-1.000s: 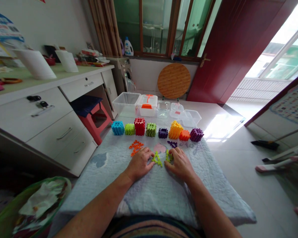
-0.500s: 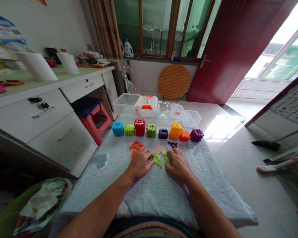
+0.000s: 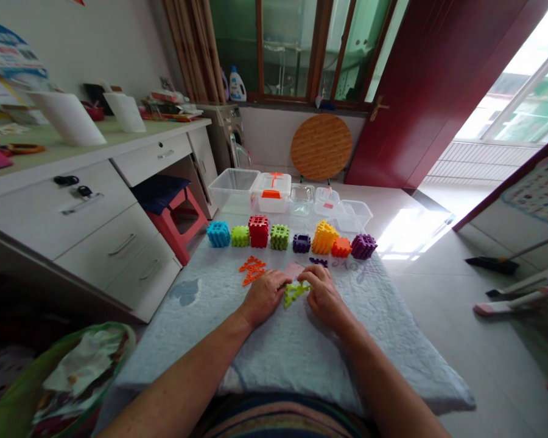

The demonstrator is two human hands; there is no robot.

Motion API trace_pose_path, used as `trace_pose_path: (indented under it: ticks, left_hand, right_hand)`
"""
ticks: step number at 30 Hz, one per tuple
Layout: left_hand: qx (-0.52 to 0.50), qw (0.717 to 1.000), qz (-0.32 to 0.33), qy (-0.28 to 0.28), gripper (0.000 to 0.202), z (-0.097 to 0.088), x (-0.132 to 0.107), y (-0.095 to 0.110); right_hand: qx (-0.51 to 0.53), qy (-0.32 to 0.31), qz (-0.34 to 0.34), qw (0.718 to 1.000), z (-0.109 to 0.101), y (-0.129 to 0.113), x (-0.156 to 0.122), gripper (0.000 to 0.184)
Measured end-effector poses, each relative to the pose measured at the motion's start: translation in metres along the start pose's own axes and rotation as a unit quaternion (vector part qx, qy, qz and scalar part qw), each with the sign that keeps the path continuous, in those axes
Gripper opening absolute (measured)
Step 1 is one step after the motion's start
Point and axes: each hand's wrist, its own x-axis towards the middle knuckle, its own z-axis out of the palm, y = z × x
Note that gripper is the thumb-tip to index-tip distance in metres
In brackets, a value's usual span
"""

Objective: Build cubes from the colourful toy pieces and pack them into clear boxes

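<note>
Cloth-covered tbl (image 3: 296, 359) — plastic boxes (image 3: 270, 204) at back; coloured blocks (image 3: 279, 237) mid; flat pcs (image 3: 252, 271) nearer.

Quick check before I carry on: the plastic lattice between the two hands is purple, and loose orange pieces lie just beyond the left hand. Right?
Not quite: the head view shows the plastic lattice between the left hand and right hand is yellow-green. Loose orange pieces do lie just beyond the left hand.
</note>
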Motion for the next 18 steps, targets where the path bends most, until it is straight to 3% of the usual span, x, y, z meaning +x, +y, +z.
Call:
trace_pose_path:
  ticks: [9,11,14,18]
  left_hand:
    - [0.025,0.997,-0.041,0.06,0.012,-0.012,-0.006,0.01]
    - [0.048,0.996,-0.043,0.054,0.005,-0.015,-0.01,0.013]
    - [0.084,0.995,-0.041,0.022,0.018,-0.017,-0.014,0.017]
    - [0.116,0.993,-0.035,-0.014,0.028,-0.014,-0.017,0.021]
  right_hand:
    - [0.014,-0.036,-0.04,0.998,0.016,-0.009,0.006,0.058]
    - [0.017,-0.028,-0.028,0.999,0.012,-0.006,0.005,0.057]
    - [-0.004,-0.013,0.007,1.0,0.006,0.002,0.002,0.05]
    - [-0.034,-0.054,0.037,0.997,0.002,0.009,-0.001,0.033]
